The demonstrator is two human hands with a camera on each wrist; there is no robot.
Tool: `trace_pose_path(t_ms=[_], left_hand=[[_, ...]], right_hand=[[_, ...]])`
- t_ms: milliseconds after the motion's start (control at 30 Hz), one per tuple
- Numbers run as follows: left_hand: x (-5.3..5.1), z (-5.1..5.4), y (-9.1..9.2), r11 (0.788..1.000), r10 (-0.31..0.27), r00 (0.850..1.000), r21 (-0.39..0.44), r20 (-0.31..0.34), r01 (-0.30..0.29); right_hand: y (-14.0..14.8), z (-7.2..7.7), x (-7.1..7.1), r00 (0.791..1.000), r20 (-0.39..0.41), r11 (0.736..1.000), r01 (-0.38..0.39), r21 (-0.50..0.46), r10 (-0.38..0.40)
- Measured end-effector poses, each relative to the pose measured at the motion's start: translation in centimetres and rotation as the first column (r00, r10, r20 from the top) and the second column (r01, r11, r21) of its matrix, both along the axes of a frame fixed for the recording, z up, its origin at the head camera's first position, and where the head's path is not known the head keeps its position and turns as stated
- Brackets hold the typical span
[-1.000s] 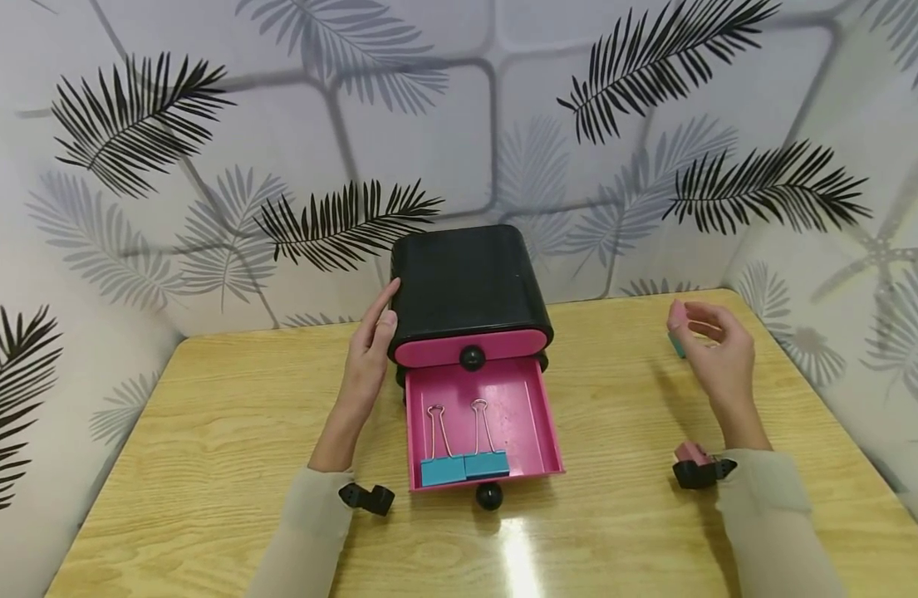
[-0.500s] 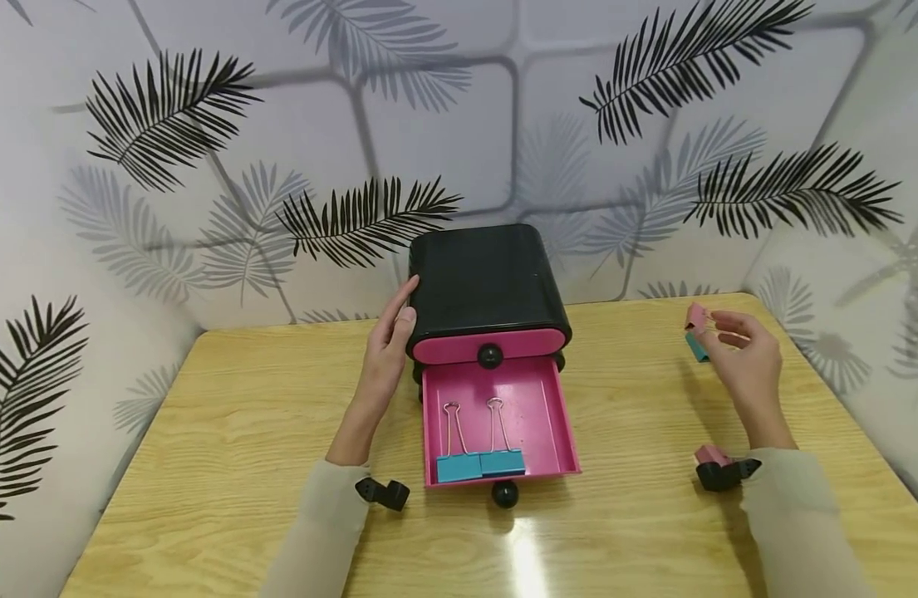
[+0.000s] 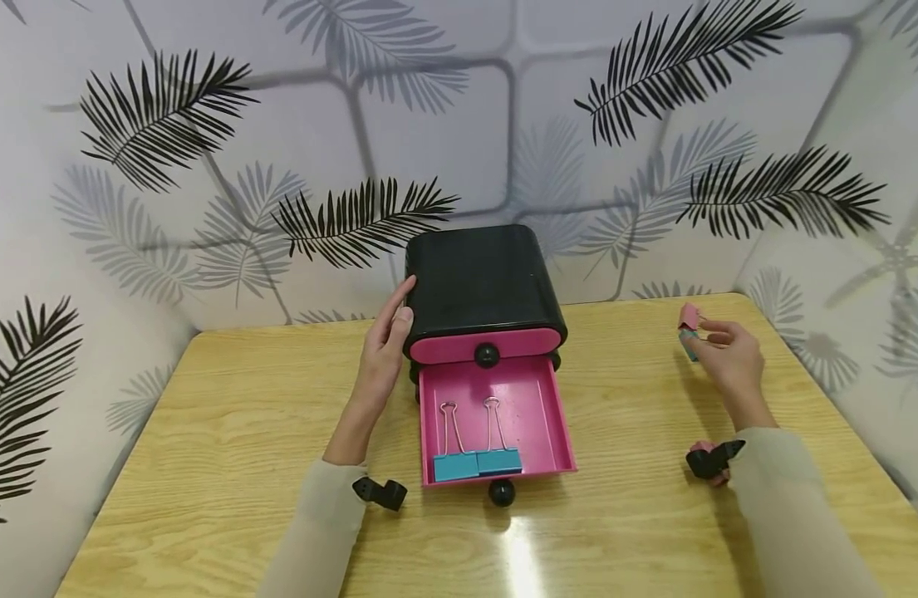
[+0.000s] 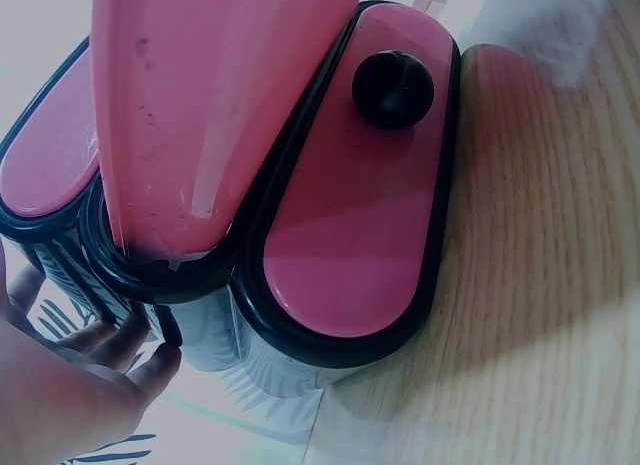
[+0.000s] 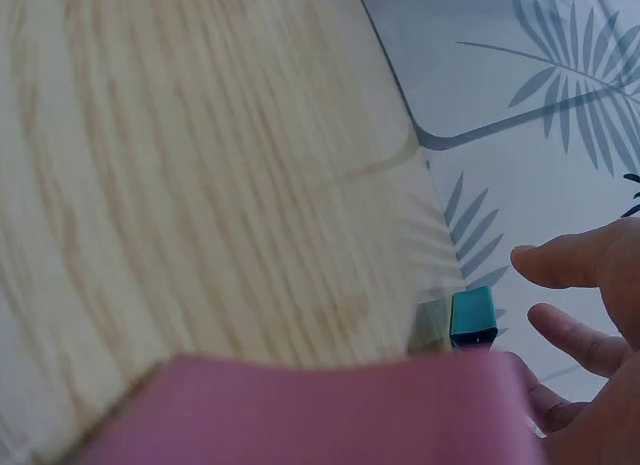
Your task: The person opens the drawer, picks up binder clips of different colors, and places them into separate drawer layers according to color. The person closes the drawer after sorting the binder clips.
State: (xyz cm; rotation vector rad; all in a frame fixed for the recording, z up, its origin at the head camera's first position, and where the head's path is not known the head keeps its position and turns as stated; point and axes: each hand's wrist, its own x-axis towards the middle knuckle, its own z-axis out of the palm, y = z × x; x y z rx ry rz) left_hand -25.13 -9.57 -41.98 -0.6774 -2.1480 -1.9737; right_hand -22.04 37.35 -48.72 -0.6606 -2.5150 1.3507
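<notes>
My left hand point(image 3: 382, 357) rests against the left side of a small black cabinet point(image 3: 483, 282) with pink drawers. Its lower drawer point(image 3: 529, 415) is pulled out and holds two teal binder clips point(image 3: 455, 467) lying side by side. My right hand point(image 3: 733, 365) is at the back right of the table, thumb and fingers parted. Just beyond its fingertips are a pink binder clip point(image 3: 689, 316) and a teal binder clip point(image 3: 688, 347). In the right wrist view a gap separates the fingers from the teal clip point(image 5: 473, 316).
Under the right wrist lies another pink binder clip point(image 3: 719, 477), partly hidden by the wrist camera. It fills the bottom of the right wrist view, blurred. A patterned wall covering point(image 3: 444, 149) rises behind the wooden table point(image 3: 264, 415).
The right hand has drawn slightly back from the pink clip at the back and lowered beside the teal one. The left hand stays on the cabinet. The head view has shifted a little.
</notes>
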Motion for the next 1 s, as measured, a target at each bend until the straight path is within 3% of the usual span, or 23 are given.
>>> trace_pose_path(t_ms=[167, 267, 833, 1000], left_hand=[[-1.7, -2.3, -0.4, 1.000, 0.014, 1.000, 0.002, -0.022, -0.014], [-2.0, -2.7, -0.5, 1.000, 0.014, 0.999, 0.003, -0.035, -0.014], [-1.8, -2.5, -0.5, 1.000, 0.026, 0.999, 0.008, -0.041, -0.025], [-0.8, -1.4, -0.2, 1.000, 0.009, 0.999, 0.008, -0.032, -0.009]], right_hand=[[-0.1, -0.5, -0.3, 1.000, 0.006, 0.999, -0.008, 0.050, 0.008], [-0.1, -0.6, -0.4, 1.000, 0.010, 0.996, -0.017, 0.082, 0.016], [-0.6, -0.7, -1.0, 0.999, 0.031, 0.984, -0.017, 0.176, 0.011], [-0.8, -0.9, -0.5, 1.000, 0.019, 0.986, 0.003, 0.167, -0.006]])
